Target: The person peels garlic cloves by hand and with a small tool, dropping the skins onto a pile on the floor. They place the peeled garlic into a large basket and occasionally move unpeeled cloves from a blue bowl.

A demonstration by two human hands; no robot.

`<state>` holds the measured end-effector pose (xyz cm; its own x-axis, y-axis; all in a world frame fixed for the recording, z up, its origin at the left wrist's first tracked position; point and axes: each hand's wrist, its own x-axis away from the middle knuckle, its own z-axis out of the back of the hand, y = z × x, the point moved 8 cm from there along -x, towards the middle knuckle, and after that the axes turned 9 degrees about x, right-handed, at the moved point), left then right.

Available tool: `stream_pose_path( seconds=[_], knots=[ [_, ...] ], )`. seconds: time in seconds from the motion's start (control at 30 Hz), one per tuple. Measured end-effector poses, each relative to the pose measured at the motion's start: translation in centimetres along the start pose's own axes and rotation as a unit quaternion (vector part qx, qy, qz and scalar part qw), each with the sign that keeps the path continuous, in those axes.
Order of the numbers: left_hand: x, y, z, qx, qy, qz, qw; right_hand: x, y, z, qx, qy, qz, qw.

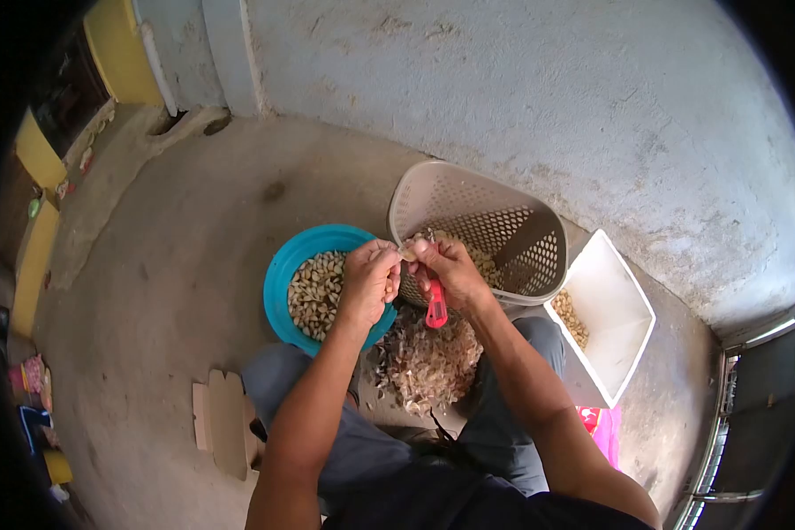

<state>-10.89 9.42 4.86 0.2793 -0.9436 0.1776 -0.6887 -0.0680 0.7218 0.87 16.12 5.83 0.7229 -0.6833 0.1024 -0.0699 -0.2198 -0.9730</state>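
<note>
My left hand (370, 276) is closed in a pinch on a small pale clove (406, 253), which looks like garlic. My right hand (453, 272) meets it at the fingertips and is wrapped round a red-handled knife (436, 305); its handle points down toward me and its blade is hidden. Under the left hand stands a blue basin (277, 281) with many unpeeled-looking cloves (314, 296). Beyond the right hand is a beige perforated basket (539, 252) with more pale pieces inside. A heap of papery skins (431, 358) lies on the floor below both hands, between my legs.
A white foam box (623, 327) holding pale yellowish cloves (569, 318) stands to the right of the basket. Flattened cardboard (225, 424) lies at left on the concrete floor (168, 291). A pink packet (601, 433) is beside my right leg. The wall (539, 97) rises behind the basket.
</note>
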Motion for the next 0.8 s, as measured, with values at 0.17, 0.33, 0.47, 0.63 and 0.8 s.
stream_pose_path(
  seconds=[0.17, 0.33, 0.47, 0.63, 0.8],
  knots=[
    [0.4, -0.1, -0.1, -0.004, -0.003, 0.004, 1.0, 0.1, -0.3, 0.6, -0.084, 0.03, -0.025, 0.996],
    [0.2, 0.1, 0.3, 0.03, 0.044, -0.029, 0.998, 0.1, -0.5, 1.6, -0.152, 0.024, -0.008, 0.988],
    [-0.1, 0.8, 1.1, 0.042, 0.07, -0.055, 0.995, 0.2, -1.4, 2.1, -0.057, 0.017, 0.03, 0.998],
    [0.4, 0.5, 0.0, -0.121, 0.023, -0.03, 0.992, 0.6, -2.2, 2.1, 0.015, 0.024, 0.04, 0.999],
    [0.8, 0.0, -1.6, -0.165, -0.023, -0.054, 0.985, 1.2, -3.5, 2.3, 0.229, 0.06, 0.094, 0.967]
  ],
)
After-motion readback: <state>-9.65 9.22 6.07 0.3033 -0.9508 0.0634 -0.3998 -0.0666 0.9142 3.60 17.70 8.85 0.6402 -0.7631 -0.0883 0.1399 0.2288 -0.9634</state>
